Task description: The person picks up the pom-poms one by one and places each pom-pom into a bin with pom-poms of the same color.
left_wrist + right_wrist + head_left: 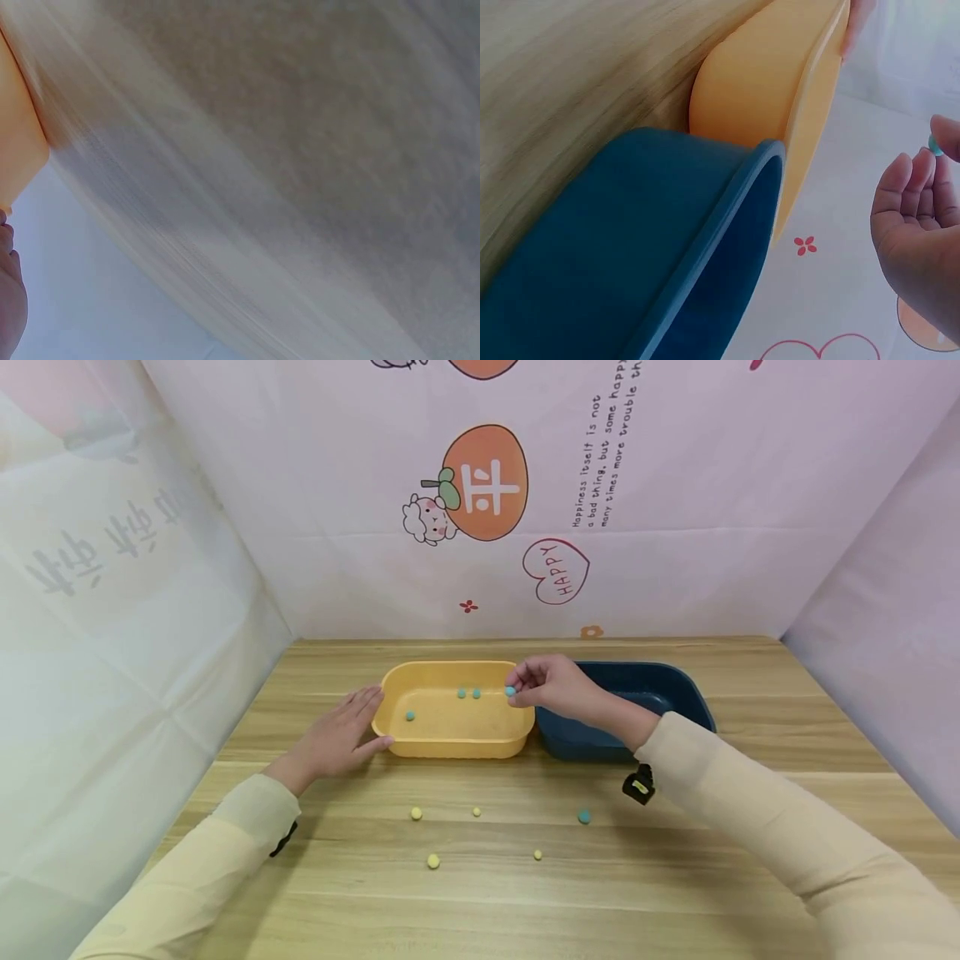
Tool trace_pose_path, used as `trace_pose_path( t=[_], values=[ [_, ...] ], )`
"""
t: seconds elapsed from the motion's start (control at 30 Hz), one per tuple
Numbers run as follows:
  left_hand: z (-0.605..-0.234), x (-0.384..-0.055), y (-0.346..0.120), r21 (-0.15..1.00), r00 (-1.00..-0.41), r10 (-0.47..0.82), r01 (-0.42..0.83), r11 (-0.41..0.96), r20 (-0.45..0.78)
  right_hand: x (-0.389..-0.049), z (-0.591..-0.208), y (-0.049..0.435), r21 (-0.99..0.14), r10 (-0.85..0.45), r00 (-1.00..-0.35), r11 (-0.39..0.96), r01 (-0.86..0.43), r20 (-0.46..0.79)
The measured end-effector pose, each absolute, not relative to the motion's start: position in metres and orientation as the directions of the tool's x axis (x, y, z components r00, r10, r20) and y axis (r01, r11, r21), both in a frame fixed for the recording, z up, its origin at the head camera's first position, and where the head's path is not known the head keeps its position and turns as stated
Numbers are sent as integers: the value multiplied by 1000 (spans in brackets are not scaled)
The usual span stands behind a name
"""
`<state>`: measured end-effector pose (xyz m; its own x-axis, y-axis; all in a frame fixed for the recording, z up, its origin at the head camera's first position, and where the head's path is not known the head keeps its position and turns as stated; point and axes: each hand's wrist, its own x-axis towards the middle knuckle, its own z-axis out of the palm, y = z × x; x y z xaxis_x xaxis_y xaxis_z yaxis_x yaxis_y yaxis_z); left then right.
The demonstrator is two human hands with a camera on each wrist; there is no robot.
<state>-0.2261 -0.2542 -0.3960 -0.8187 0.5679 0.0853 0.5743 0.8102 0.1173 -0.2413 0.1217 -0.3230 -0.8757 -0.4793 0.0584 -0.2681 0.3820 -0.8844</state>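
Over the right end of a yellow plastic bin (459,749), my right hand (558,687) pinches a small blue ball (510,692) between thumb and fingertips. The same ball (934,145) shows at the edge of the right wrist view. Three more small blue balls (410,716) lie inside the yellow bin. My left hand (337,733) rests against the bin's left end, fingers extended along the rim and thumb at the front corner. The left wrist view holds mostly blurred sleeve cloth, with part of the bin (16,127) at its left edge.
A dark blue bin (581,750) stands directly right of the yellow one, partly under my right forearm. On the wooden table in front lie a teal ball (584,817) and several small yellow balls (433,861). Printed cloth (360,585) hangs behind and at both sides.
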Motion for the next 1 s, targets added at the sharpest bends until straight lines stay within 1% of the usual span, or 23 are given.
trace_pose_path(
  t=[0.23, 0.5, 1.0],
  values=[
    [-397, -226, -255, 115, -808, 577, 588, 801, 116, -254, -326, 97, -894, -433, -901, 390, -221, 34],
    [-396, -226, -254, 117, -822, 564, 569, 814, 75, -265, -331, 71, -896, -406, -914, 401, -192, 14],
    [-396, -226, -255, 118, -822, 563, 569, 814, 78, -278, -343, 42, -912, -364, -931, 385, -144, -7]
  ],
)
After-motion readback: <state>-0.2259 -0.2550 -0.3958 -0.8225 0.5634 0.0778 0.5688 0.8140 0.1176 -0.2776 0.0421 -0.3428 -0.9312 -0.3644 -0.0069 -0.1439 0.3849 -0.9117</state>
